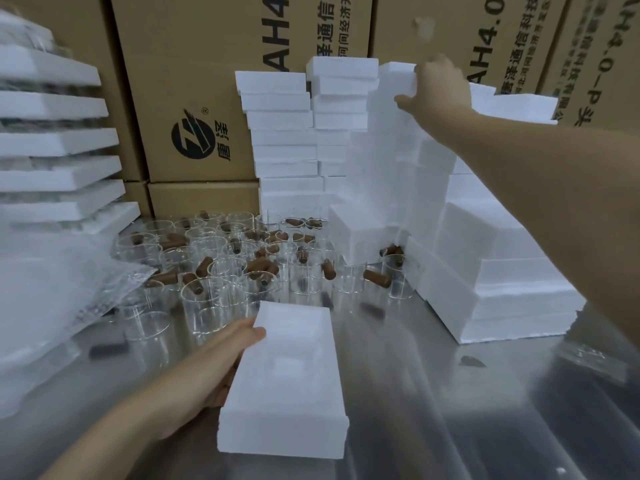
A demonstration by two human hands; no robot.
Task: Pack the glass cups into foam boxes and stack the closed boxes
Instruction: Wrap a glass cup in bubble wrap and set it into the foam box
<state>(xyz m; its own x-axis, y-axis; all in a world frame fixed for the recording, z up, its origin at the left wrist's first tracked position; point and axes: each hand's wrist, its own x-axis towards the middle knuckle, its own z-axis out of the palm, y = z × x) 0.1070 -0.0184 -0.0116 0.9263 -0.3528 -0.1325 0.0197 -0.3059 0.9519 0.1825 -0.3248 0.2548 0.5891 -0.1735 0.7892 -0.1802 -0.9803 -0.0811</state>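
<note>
Across the top of the frame, cardboard cartons (194,81) are stacked as a back wall. The lower half is filled by a steel table (450,393). White foam stacks (391,161) are piled centre to right against the cartons, stepped down toward the right edge; foam trays (59,143) are layered at upper left.

A foam box (287,386) lies at lower centre on the table, its long axis running from the bottom edge up toward the middle of the frame. A seam is seen near its front base, so it is judged closed, though this is not certain. Glass cups (221,271) with brown handles are crowded at centre left, just past the far end of that box.

The left hand (221,362) is wrapped along the box's left long side, thumb on top and fingers curled under, grasping it. The right hand (440,88) is stretched to upper centre-right, where the top foam piece (396,77) of the tallest stack is pinched, fingers over its top edge and thumb on its front face.

Key relation: the near box lies well below and left of the right hand, across the frame. The cups lie nearer the left hand. Whether the top piece is being set down or lifted off cannot be told
</note>
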